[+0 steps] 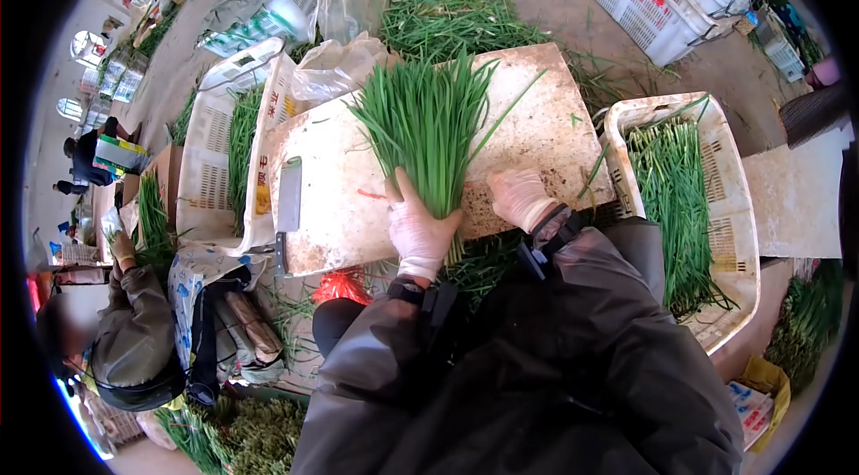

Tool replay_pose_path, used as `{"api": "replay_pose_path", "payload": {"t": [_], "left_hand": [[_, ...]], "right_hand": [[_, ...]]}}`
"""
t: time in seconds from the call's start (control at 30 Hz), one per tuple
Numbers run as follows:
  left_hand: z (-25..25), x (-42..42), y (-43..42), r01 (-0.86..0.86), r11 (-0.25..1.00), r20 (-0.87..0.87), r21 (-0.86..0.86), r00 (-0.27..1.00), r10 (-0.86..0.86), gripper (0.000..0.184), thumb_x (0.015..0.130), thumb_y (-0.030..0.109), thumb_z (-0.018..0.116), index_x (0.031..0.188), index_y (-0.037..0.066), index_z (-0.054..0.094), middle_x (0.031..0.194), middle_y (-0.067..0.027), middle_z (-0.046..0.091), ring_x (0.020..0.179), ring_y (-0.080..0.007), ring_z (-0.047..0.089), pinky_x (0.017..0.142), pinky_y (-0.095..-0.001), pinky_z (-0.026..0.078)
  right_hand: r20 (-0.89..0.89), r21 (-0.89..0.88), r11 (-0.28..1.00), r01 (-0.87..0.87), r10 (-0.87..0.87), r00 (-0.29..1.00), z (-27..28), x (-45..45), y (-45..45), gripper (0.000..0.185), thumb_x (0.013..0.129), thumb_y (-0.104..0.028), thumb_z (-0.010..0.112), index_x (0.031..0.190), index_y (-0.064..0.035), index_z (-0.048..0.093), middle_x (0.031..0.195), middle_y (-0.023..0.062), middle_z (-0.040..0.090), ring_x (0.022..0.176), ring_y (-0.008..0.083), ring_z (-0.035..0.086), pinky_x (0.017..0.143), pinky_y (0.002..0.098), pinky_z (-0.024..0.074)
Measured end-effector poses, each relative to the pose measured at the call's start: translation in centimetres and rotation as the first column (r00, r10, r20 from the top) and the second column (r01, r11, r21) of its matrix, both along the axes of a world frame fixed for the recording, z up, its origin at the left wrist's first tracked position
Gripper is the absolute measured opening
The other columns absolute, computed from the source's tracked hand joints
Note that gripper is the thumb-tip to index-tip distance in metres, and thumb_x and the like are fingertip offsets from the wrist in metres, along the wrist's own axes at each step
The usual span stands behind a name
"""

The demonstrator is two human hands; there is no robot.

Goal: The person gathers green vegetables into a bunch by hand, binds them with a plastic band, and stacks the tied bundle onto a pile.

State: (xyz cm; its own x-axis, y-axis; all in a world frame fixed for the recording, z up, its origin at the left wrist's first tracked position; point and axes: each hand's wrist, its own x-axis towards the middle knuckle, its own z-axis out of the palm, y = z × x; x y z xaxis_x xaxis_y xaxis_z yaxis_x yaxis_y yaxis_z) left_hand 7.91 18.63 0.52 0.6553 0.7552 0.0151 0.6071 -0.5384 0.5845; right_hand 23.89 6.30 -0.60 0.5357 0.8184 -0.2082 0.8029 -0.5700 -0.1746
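Note:
My gloved left hand (420, 229) is wrapped round the lower stems of a bunch of green garlic chives (431, 122). The leaves fan out away from me over a stained white board (537, 108), and a few stem ends show below the hand. To the right of the bunch, my gloved right hand (521, 196) is over the near part of the board with its fingers curled in. Whatever it may hold is hidden. A cleaver (290, 193) lies along the board's left edge, its dark handle toward me. A red plastic bundle (341, 286) is below the board.
Crates of chives flank the board: a left crate (261, 153) and a right crate (735, 207). Beyond it, loose greens (456, 19) and plastic bags (351, 5) lie on the floor. Stacked crates (640, 1) stand at the upper right. Another person (134, 332) sits at left.

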Motion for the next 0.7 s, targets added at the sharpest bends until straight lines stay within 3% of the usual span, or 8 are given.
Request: {"api": "replay_pose_path", "payload": {"t": [0.03, 0.13, 0.23, 0.27, 0.37, 0.4, 0.5, 0.7], "left_hand": [[0.3, 0.0, 0.0, 0.007, 1.0, -0.033, 0.011, 0.999, -0.007, 0.132, 0.063, 0.034, 0.093, 0.164, -0.003, 0.017, 0.16, -0.038, 0.029, 0.138, -0.0536, 0.046, 0.113, -0.0513, 0.045], [1.1, 0.2, -0.1, 0.032, 0.999, -0.13, 0.034, 0.991, -0.028, 0.13, 0.066, 0.039, 0.091, 0.164, -0.003, 0.018, 0.16, -0.0371, 0.03, 0.131, -0.0536, 0.052, 0.105, -0.0529, 0.051], [0.5, 0.0, -0.2, 0.053, 0.983, -0.099, 0.176, 0.994, -0.036, 0.116, 0.07, 0.041, 0.089, 0.159, -0.001, 0.029, 0.157, -0.0314, 0.035, 0.116, -0.0518, 0.059, 0.092, -0.0545, 0.056], [0.1, -0.1, -0.1, 0.062, 0.983, -0.105, 0.172, 0.994, -0.044, 0.116, 0.07, 0.041, 0.089, 0.159, -0.001, 0.029, 0.157, -0.0311, 0.035, 0.116, -0.0517, 0.059, 0.092, -0.0546, 0.056], [0.2, -0.2, -0.1, 0.067, 0.986, -0.093, 0.152, 0.994, -0.053, 0.115, 0.069, 0.037, 0.089, 0.159, -0.001, 0.028, 0.156, -0.0302, 0.035, 0.117, -0.052, 0.059, 0.092, -0.0552, 0.056], [0.3, -0.3, -0.1, 0.068, 0.988, -0.081, 0.139, 0.995, -0.057, 0.115, 0.069, 0.036, 0.089, 0.159, 0.0, 0.028, 0.156, -0.0302, 0.035, 0.117, -0.0522, 0.059, 0.092, -0.0553, 0.056], [-0.2, -0.3, 0.5, 0.066, 0.992, -0.058, 0.111, 0.997, -0.06, 0.115, 0.068, 0.034, 0.088, 0.16, -0.001, 0.028, 0.157, -0.031, 0.034, 0.12, -0.0526, 0.057, 0.094, -0.0549, 0.056], [-0.4, -0.6, 1.0, 0.069, 0.994, -0.056, 0.088, 0.996, -0.064, 0.12, 0.064, 0.033, 0.091, 0.16, 0.0, 0.027, 0.157, -0.0311, 0.034, 0.121, -0.0523, 0.056, 0.097, -0.0539, 0.055]], "right_hand": [[-0.127, 0.042, 0.999, -0.01, 0.015, 0.992, 0.3, 0.0, -0.2, 0.02, 0.089, -0.014, 0.065, 0.105, -0.0051, 0.073, 0.097, 0.0151, 0.075, 0.096, 0.0333, 0.073, 0.085, 0.0459, 0.0565], [-0.39, 0.455, 0.888, 0.067, 0.132, 0.911, 0.8, -0.6, -0.1, 0.016, 0.092, -0.017, 0.067, 0.102, -0.0047, 0.071, 0.093, 0.0158, 0.074, 0.093, 0.0314, 0.074, 0.082, 0.0424, 0.057], [-0.634, 0.53, 0.808, 0.258, 0.175, 0.754, 0.8, -1.4, 1.4, 0.014, 0.091, -0.01, 0.073, 0.103, -0.0026, 0.069, 0.089, 0.0078, 0.073, 0.084, 0.0182, 0.071, 0.077, 0.0339, 0.0568], [-0.765, 0.511, 0.783, 0.355, 0.226, 0.603, 0.5, -1.6, 1.9, 0.011, 0.094, -0.007, 0.074, 0.104, -0.0042, 0.071, 0.088, 0.0027, 0.072, 0.08, 0.0113, 0.066, 0.073, 0.0274, 0.0544], [-0.947, 0.321, 0.772, 0.549, 0.26, 0.188, -0.3, -2.3, 3.3, 0.009, 0.098, -0.01, 0.072, 0.105, -0.0044, 0.072, 0.089, 0.0012, 0.072, 0.076, 0.0113, 0.065, 0.07, 0.0261, 0.053], [-0.978, 0.208, 0.771, 0.602, 0.157, 0.136, 2.1, -2.8, 3.3, 0.008, 0.098, -0.007, 0.069, 0.102, -0.0001, 0.071, 0.088, 0.0057, 0.073, 0.072, 0.0129, 0.064, 0.067, 0.0248, 0.0505], [-0.988, 0.075, 0.744, 0.664, 0.144, -0.05, 0.5, -2.7, 4.4, 0.011, 0.098, -0.008, 0.071, 0.106, 0.0, 0.072, 0.087, 0.0064, 0.073, 0.072, 0.0138, 0.066, 0.068, 0.0254, 0.053], [-0.974, -0.042, 0.778, 0.627, 0.108, -0.199, 0.8, -1.7, 5.0, 0.017, 0.096, -0.01, 0.07, 0.108, 0.0018, 0.074, 0.097, 0.011, 0.077, 0.08, 0.0181, 0.072, 0.075, 0.0287, 0.0571]]}}
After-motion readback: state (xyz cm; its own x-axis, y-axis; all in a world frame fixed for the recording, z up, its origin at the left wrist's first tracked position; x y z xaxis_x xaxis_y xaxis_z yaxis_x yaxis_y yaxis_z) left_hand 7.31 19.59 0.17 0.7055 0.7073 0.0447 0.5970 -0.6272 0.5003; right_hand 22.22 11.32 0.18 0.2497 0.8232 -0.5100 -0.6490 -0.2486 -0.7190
